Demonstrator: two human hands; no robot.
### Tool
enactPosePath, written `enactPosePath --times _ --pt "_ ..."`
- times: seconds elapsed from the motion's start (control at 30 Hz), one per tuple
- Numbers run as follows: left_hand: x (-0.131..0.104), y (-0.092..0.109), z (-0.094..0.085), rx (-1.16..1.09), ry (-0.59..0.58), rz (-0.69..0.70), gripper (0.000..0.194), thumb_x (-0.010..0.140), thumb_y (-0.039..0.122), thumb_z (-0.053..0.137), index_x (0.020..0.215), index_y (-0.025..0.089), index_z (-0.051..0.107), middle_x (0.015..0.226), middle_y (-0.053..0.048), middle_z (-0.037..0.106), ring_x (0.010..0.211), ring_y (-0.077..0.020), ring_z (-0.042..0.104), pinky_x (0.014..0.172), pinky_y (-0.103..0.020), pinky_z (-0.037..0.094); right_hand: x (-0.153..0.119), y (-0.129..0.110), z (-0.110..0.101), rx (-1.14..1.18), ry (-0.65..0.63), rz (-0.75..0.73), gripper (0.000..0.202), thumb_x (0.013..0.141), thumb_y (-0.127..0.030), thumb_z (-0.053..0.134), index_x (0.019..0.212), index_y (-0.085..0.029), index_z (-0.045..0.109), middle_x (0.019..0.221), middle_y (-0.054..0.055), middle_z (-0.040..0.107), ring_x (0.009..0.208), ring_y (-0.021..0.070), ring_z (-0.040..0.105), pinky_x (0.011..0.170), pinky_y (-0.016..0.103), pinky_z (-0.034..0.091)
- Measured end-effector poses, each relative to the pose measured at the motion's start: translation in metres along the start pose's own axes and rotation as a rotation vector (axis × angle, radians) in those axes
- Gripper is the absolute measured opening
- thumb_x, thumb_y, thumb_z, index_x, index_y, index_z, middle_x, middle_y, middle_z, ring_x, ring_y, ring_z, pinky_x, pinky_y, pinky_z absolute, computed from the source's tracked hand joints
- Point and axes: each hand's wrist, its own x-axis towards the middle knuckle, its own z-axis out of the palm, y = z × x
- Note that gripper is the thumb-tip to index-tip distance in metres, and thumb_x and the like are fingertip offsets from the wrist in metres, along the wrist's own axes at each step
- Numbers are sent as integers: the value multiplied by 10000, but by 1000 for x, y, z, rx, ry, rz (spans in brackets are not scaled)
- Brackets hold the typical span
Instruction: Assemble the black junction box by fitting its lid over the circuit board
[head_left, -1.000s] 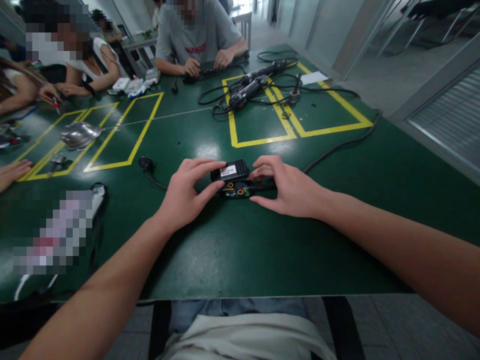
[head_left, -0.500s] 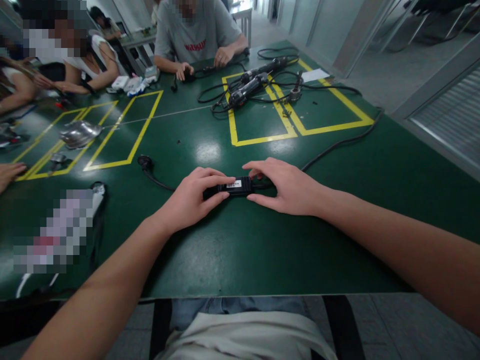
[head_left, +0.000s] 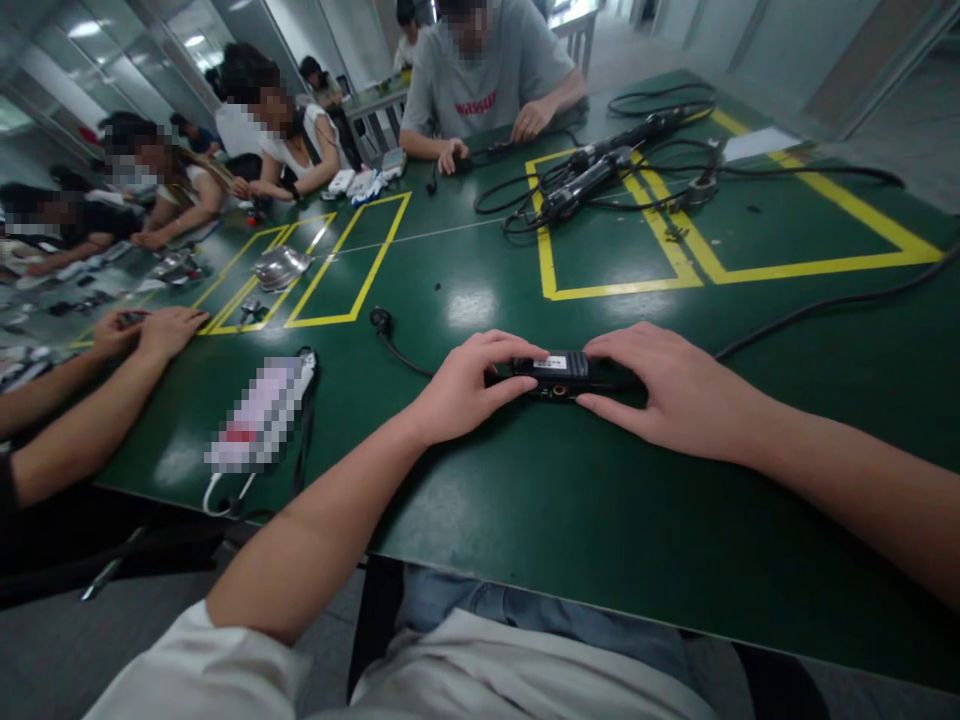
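A small black in-line adapter box (head_left: 576,368) lies on the green table, with a white label on top and a round socket on its near side. My left hand (head_left: 469,388) pinches its left end between thumb and fingers. At the right end, my right hand (head_left: 667,390) curls round the box, thumb in front and fingertips at the back edge. A short cord leads left from the box to a black plug (head_left: 381,320). The black cable (head_left: 832,303) runs off to the right from behind my right hand.
Black electric screwdrivers (head_left: 585,185) with coiled cables lie across yellow tape frames at the back. To the left are a phone-like pouch (head_left: 259,415) with a strap and a shiny metal bowl (head_left: 282,268). Co-workers sit opposite and left; one person's hands (head_left: 169,330) rest nearby.
My view has swung left, showing more people. My right hand has closed in on the box's right end. The box has tipped so its near side with the socket shows.
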Motion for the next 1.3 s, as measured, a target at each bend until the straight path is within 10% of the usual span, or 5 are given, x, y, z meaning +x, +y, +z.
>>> enactPosePath --times 0.17,0.37,0.57,0.97,1.3 --pt "2 -12 0 182 160 -172 338 1016 167 724 1349 212 761 1296 -98 804 1175 -253 715 975 -395 600 -2 7 -6 -31 14 -17 305 1021 -490 667 1192 -246 733 1107 143 809 993 363 748 897 562 627" --pt "-2 -9 -8 328 94 -14 219 1053 196 653 1208 199 807 1337 -122 755 1235 -269 690 1136 -491 550 -3 1 -9 56 -10 -89 237 1073 -341 584 1180 -246 773 1038 105 811 935 290 769 841 446 642" --pt "-6 3 -18 315 -148 77 204 1018 184 629 1166 210 767 1101 -71 774 997 -227 734 935 -380 604 -2 -7 -14 85 -45 -110 262 1082 -233 570 1208 -214 799 1043 85 822 912 236 796 805 360 627" --pt "-5 3 -22 321 -167 64 231 1095 255 585 1183 199 791 1128 -94 791 978 -229 760 885 -346 592 -2 -14 -21 -240 -84 -163 312 1115 -247 517 1216 -202 809 1047 82 814 767 192 742 616 301 519" --pt "0 3 -24 288 -136 40 223 1044 268 638 1153 209 823 1084 -70 824 969 -222 766 892 -347 577 -1 -14 -20 -82 -36 -49 304 1072 -282 554 1204 -240 825 1072 88 841 906 245 780 760 363 601"
